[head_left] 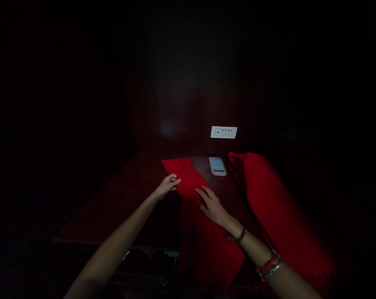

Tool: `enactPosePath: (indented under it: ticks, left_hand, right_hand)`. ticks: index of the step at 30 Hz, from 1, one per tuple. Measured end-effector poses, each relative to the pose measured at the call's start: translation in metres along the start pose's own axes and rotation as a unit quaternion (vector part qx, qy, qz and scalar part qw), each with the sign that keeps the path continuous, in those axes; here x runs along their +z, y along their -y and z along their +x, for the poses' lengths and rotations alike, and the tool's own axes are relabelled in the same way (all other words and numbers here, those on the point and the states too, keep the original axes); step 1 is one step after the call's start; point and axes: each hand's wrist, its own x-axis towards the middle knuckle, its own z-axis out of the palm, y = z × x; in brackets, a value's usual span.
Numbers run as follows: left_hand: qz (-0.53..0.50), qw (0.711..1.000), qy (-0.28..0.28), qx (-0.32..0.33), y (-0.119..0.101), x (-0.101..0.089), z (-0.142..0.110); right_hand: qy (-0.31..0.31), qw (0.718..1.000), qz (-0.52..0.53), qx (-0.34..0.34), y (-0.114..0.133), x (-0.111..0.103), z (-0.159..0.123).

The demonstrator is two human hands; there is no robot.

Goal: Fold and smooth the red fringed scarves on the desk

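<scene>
A long red cloth (191, 182) lies on a dark wooden table (119, 203), and its lower part hangs over the near edge. My left hand (168, 185) is closed in a pinch on the cloth's left edge. My right hand (211, 205) lies flat on the cloth, fingers stretched out. A second red cloth (269, 203) stretches from the table's back right toward me, over my right forearm.
A small phone or card-like object (217, 166) lies on the table between the two cloths. A white wall socket plate (223, 132) sits on the dark wall behind. The room is very dark. The table's near edge runs at lower left.
</scene>
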Motion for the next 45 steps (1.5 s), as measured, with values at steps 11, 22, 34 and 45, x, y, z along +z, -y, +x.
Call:
enactPosePath:
  ticks: [11, 22, 34, 45]
  left_hand:
    - [-0.137, 0.99, 0.011, 0.007, -0.004, -0.049, 0.024]
    - [0.213, 0.969, 0.1, 0.073, -0.009, -0.059, 0.028]
    - [0.31, 0.918, -0.222, 0.108, -0.012, -0.045, 0.074]
    - [0.34, 0.931, -0.095, 0.087, 0.007, 0.048, -0.011]
  right_hand:
    - [-0.01, 0.998, 0.041, -0.044, 0.0, 0.005, -0.015]
    - [-0.022, 0.995, 0.016, -0.098, -0.018, -0.038, 0.0]
    - [0.076, 0.993, -0.016, -0.085, -0.021, -0.035, 0.05]
    - [0.012, 0.973, 0.101, 0.209, -0.04, -0.033, 0.006]
